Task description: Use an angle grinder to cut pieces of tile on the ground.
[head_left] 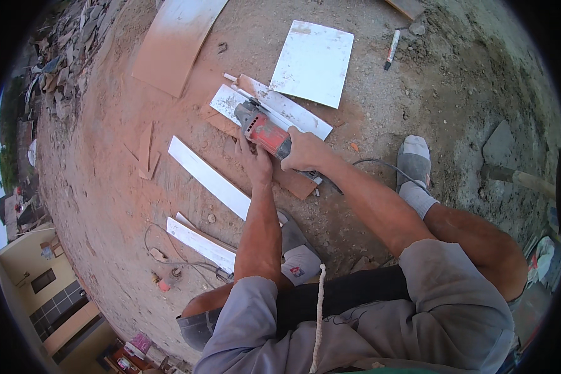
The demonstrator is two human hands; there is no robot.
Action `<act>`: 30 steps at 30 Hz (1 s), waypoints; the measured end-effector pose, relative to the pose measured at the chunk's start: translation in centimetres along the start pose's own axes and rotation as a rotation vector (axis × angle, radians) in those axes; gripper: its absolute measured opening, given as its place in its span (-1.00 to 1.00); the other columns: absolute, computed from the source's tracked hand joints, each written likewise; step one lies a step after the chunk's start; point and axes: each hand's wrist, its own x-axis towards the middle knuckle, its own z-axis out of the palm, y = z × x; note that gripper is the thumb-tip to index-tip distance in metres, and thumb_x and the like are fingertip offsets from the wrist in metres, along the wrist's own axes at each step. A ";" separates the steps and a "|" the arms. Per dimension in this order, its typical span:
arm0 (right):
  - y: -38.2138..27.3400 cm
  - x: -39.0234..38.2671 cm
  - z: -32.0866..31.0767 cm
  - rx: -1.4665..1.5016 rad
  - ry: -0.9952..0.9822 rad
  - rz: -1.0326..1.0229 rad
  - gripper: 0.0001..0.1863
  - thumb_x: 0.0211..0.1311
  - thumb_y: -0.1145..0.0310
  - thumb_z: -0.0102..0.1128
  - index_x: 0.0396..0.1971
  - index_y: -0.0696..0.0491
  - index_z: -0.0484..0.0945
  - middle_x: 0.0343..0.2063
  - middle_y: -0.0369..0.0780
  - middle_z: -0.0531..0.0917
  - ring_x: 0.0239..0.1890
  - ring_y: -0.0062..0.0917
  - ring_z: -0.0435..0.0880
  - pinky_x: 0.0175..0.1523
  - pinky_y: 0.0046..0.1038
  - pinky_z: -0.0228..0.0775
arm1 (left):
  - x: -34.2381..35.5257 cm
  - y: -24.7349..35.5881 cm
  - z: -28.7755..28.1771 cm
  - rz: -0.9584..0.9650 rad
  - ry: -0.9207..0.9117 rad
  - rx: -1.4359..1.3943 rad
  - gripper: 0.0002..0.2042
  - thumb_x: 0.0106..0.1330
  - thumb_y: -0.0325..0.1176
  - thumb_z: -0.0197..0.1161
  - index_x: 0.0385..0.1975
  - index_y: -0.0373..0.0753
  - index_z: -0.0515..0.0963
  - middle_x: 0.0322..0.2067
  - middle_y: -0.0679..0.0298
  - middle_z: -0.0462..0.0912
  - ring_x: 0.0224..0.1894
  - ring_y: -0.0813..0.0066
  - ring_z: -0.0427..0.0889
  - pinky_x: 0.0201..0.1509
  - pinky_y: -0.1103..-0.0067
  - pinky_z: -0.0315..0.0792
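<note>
A red and grey angle grinder (267,133) is tilted over white tile pieces on the ground. My right hand (306,151) wraps round its rear body. Close against the grinder's front left side is my left hand (254,163), fingers curled at the body and partly hidden by it. The grinder's disc edge lies along a white, dust-specked tile (225,101). Right beside that tile is a narrow white tile strip (315,123). Beneath them a brown board or tile back (295,182) shows. A dark cord (380,162) runs off to the right.
A white square tile (315,62) and a dusty tile (174,47) lie farther off. Long white strips (209,177) (199,243) lie left of my legs. A marker-like tube (392,50), a shovel (502,149), a second corded tool (165,283) and rubble (62,81) are around.
</note>
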 end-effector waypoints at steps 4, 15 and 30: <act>-0.1 0.3 0.1 -0.004 -0.013 0.005 -0.17 -0.34 0.15 0.38 0.01 0.30 0.34 -0.25 0.22 0.64 -0.13 0.02 0.67 -0.01 -0.21 0.54 | 0.0 -1.1 0.2 -0.071 -0.041 -0.063 -0.41 0.31 -0.44 0.12 0.38 -0.30 0.19 0.21 -0.15 0.25 0.18 0.02 0.40 0.24 0.33 0.33; -0.5 0.9 -0.1 -0.016 -0.023 0.002 -0.16 -0.33 0.14 0.38 0.00 0.33 0.33 -0.26 0.23 0.63 -0.14 0.02 0.67 -0.03 -0.21 0.54 | 0.5 -2.1 -0.3 -0.002 -0.068 0.202 -0.42 0.33 -0.25 0.14 0.37 -0.19 0.25 0.34 -0.30 0.11 0.39 -0.21 0.12 0.44 0.25 0.08; -0.4 0.7 -0.1 -0.035 -0.023 0.019 -0.19 -0.29 0.15 0.37 0.00 0.33 0.34 -0.25 0.22 0.63 -0.13 0.04 0.66 -0.02 -0.20 0.53 | 2.5 -0.7 -2.8 0.145 -0.104 0.556 -0.63 0.37 -0.25 0.10 0.15 -0.12 0.47 0.40 0.02 0.19 0.47 -0.09 0.01 0.47 0.02 -0.12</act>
